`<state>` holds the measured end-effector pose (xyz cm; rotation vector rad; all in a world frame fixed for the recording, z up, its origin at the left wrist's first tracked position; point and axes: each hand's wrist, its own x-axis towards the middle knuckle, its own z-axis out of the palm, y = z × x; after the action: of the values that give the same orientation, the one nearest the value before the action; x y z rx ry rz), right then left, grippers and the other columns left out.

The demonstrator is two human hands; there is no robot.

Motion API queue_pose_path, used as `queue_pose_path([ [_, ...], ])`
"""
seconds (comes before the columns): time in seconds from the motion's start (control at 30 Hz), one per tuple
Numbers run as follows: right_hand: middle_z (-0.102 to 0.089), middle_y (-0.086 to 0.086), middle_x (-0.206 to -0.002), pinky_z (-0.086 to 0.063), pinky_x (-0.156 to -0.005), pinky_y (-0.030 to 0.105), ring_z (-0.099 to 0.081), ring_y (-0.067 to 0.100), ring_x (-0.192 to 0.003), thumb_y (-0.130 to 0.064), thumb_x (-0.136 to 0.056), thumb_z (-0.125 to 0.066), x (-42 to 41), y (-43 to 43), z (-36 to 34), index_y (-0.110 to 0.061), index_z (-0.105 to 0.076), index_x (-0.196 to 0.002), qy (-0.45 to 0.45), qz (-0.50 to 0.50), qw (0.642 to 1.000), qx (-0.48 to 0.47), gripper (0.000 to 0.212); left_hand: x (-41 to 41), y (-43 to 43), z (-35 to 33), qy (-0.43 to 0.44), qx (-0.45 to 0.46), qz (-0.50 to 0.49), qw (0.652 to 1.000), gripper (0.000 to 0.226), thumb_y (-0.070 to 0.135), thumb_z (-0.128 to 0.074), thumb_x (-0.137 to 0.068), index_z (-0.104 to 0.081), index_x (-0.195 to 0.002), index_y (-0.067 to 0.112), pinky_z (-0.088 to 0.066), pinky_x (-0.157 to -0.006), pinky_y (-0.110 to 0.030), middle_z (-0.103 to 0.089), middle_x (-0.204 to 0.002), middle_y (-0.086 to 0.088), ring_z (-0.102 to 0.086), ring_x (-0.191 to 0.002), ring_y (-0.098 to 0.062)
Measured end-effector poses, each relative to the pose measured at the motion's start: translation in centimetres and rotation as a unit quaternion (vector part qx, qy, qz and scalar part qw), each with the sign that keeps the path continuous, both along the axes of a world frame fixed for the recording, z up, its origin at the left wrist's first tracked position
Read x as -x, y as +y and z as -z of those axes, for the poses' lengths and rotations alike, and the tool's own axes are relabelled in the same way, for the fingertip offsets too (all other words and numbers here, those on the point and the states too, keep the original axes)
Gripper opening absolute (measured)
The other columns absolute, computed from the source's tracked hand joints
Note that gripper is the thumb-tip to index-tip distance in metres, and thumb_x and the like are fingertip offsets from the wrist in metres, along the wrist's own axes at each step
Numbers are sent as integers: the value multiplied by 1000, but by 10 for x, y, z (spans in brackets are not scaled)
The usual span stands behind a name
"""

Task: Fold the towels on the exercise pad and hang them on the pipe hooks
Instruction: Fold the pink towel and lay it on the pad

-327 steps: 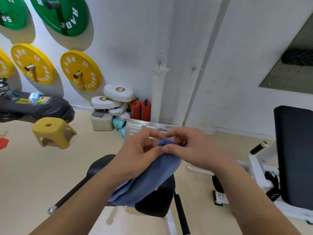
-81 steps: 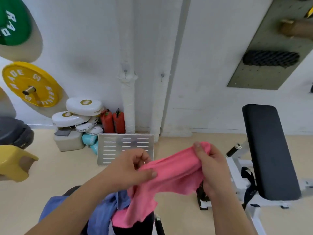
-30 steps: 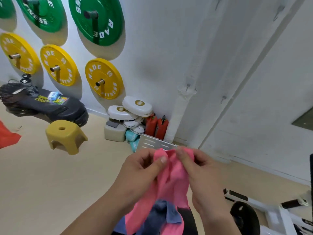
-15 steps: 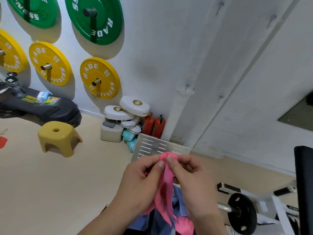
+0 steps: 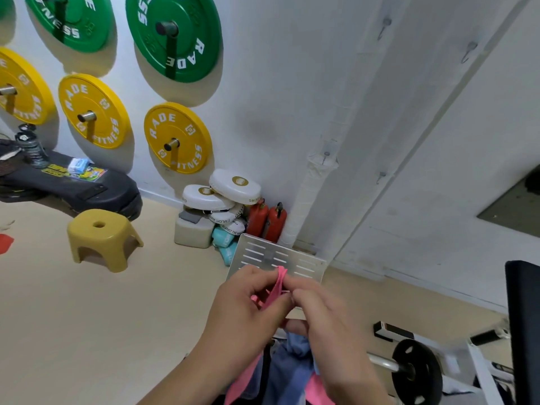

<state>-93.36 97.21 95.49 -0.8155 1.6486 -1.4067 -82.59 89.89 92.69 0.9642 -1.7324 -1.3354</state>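
A pink towel (image 5: 276, 289) is pinched at its top between my left hand (image 5: 245, 314) and my right hand (image 5: 324, 320), which sit close together. The rest of the pink cloth hangs down behind my wrists. A blue towel (image 5: 292, 366) lies beneath them, mostly hidden by my hands. The white wrapped pipe (image 5: 314, 194) runs up the wall ahead, with small metal hooks (image 5: 325, 155) on it and on the wall beside it (image 5: 380, 176). Higher hooks (image 5: 385, 24) also show. The exercise pad is hidden below my arms.
Green and yellow weight plates (image 5: 176, 138) hang on the wall at left. A yellow stool (image 5: 102, 238) stands on the beige floor. White pads, red bottles (image 5: 266, 220) and a slotted metal plate (image 5: 277, 258) lie by the pipe's foot. A barbell plate (image 5: 416, 369) and black bench (image 5: 524, 317) sit at right.
My hands have drawn closer together and bunched the pink towel's top into a narrow pinch. The view has tilted slightly; the hands sit a little lower right than a second ago.
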Motion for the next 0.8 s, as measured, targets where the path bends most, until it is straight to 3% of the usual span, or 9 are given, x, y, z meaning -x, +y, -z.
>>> queue_pose_path([
  [0.1,-75,2,-102,-62,-71,29,-74,13,-97,-2,-98,-51,2,6,2,-22,-82,-94,26,-10,1000,2,37,-3,-4,2,-10,30,6,999,25,14,-78,-86,-80,-84,38,-54,-65,-29,-65,-81,4,-64,-74,-12],
  [0.17,-76,-4,-96,-61,-74,28,-73,14,-95,2,-95,-57,11,8,3,-27,-81,-89,114,32,993,7,38,-6,-10,-1,3,30,32,999,23,11,-77,-87,-81,-84,34,-54,-66,-26,-69,-83,4,-67,-76,-12],
  [0.23,-74,-14,-104,-58,-87,25,-69,4,-103,-3,-90,-67,23,10,1,-37,-76,-101,194,39,980,3,36,-10,-16,-10,16,0,70,997,17,10,-74,-90,-79,-83,25,-54,-67,-23,-73,-85,1,-70,-78,-15],
  [0.3,-68,-25,-120,-49,-103,23,-60,-8,-118,-12,-87,-75,33,12,-4,-44,-66,-121,231,-20,972,-17,48,-16,-24,-24,38,-35,126,991,18,5,-67,-94,-76,-85,18,-52,-65,-18,-76,-82,-3,-71,-75,-20],
  [0.4,-69,-26,-123,-40,-114,29,-58,-8,-122,-16,-87,-78,40,8,-13,-41,-69,-120,245,-123,960,-53,43,-23,-35,-47,61,-16,190,980,14,9,-63,-98,-70,-89,16,-46,-66,-13,-71,-76,3,-62,-72,-7],
  [0.5,-76,-14,-113,-48,-108,35,-67,4,-112,-16,-85,-81,39,7,-15,-33,-75,-110,228,-136,963,-37,32,-25,-44,-59,59,20,223,973,8,19,-60,-94,-67,-91,20,-49,-72,-23,-71,-87,-11,-63,-79,-12],
  [0.6,-77,1,-106,-57,-94,43,-70,23,-102,-20,-86,-82,39,7,-2,-33,-75,-106,206,-127,969,-53,24,-24,-49,-63,52,53,200,977,11,14,-59,-99,-68,-94,18,-49,-75,-19,-72,-87,-4,-63,-81,-7],
  [0.73,-79,2,-103,-59,-81,26,-72,-1,-86,-19,-88,-81,48,14,27,-29,-77,-99,183,-137,964,-137,15,-17,-56,-58,16,97,116,988,16,5,-60,-100,-68,-93,17,-41,-67,-6,-67,-77,18,-58,-71,7],
  [0.8,-78,7,-101,-58,-77,26,-71,2,-82,-25,-82,-85,57,22,42,-22,-78,-99,190,-130,956,-180,19,-17,-59,-49,-2,105,102,989,17,7,-60,-99,-69,-92,20,-40,-66,-6,-66,-76,20,-58,-70,8],
])
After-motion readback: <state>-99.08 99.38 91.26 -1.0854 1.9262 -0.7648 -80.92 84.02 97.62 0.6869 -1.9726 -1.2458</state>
